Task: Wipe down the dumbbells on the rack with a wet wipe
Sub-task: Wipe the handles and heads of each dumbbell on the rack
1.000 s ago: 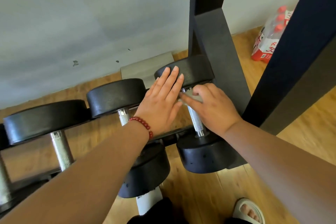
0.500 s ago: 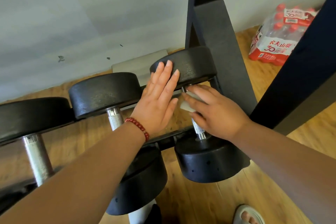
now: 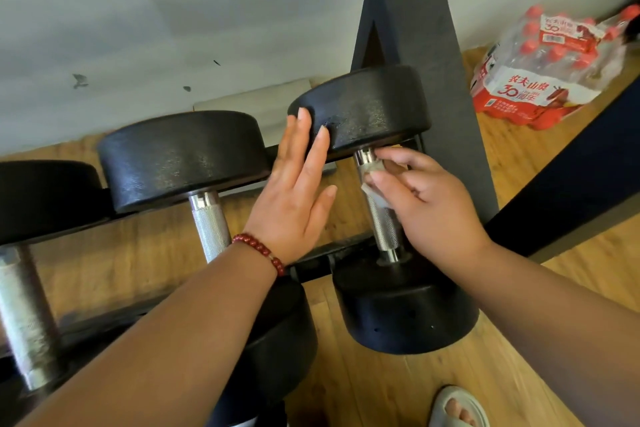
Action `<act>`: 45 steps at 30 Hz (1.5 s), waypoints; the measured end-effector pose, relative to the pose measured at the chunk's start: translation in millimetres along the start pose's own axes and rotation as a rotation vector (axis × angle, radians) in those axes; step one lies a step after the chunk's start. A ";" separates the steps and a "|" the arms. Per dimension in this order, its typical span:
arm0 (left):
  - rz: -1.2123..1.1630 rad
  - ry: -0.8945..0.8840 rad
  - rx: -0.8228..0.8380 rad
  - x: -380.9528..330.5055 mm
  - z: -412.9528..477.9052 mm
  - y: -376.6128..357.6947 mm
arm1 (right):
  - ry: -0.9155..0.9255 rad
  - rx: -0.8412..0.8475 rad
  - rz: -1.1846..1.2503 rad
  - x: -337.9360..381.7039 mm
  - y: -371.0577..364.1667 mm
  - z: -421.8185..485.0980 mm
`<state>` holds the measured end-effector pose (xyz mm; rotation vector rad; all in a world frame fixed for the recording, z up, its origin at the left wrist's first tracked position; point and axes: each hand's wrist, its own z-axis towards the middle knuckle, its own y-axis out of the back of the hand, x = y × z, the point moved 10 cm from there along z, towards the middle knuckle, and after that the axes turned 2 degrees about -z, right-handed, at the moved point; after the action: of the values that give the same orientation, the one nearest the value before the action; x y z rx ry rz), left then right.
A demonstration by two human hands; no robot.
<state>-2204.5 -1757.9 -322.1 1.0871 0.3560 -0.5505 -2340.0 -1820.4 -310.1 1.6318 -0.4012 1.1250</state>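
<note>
Three black dumbbells with knurled steel handles lie across the low rack. On the rightmost dumbbell (image 3: pixel 367 107), my right hand (image 3: pixel 426 198) pinches a small white wet wipe (image 3: pixel 375 168) against the upper part of the handle (image 3: pixel 382 222). My left hand (image 3: pixel 294 198), with a red bead bracelet at the wrist, lies flat with fingers straight against the left side of that dumbbell's far head. The middle dumbbell (image 3: pixel 180 156) sits just left of my left hand. The left dumbbell (image 3: pixel 24 308) is partly cut off by the frame edge.
The dark rack upright (image 3: pixel 426 55) rises right behind the rightmost dumbbell, and a dark beam (image 3: pixel 568 180) slants across the right. A shrink-wrapped pack of red-capped water bottles (image 3: pixel 550 73) lies on the wooden floor by the wall. My sandalled foot (image 3: pixel 457 406) shows at the bottom.
My right hand has slid the wipe up the handle toward the far head. My left hand stays flat against that head. The camera view has shifted slightly left and closer.
</note>
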 end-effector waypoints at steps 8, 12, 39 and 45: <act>0.017 0.060 0.015 4.2 0.9 -1.0 | -0.350 0.226 -0.137 -35.5 -29.3 5.0; 0.018 0.063 0.014 3.9 1.4 -2.0 | -0.395 0.227 0.084 -37.8 -37.8 9.8; 0.034 0.053 -0.012 4.8 1.8 -2.6 | -0.554 0.404 0.330 -51.3 -53.1 -1.5; 0.036 0.040 -0.024 3.7 1.7 -2.1 | -0.527 0.221 0.391 -41.8 -52.4 28.2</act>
<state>-2202.7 -1761.1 -324.8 1.0803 0.3767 -0.4922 -2309.4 -1836.8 -374.1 2.1063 -1.0003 1.0317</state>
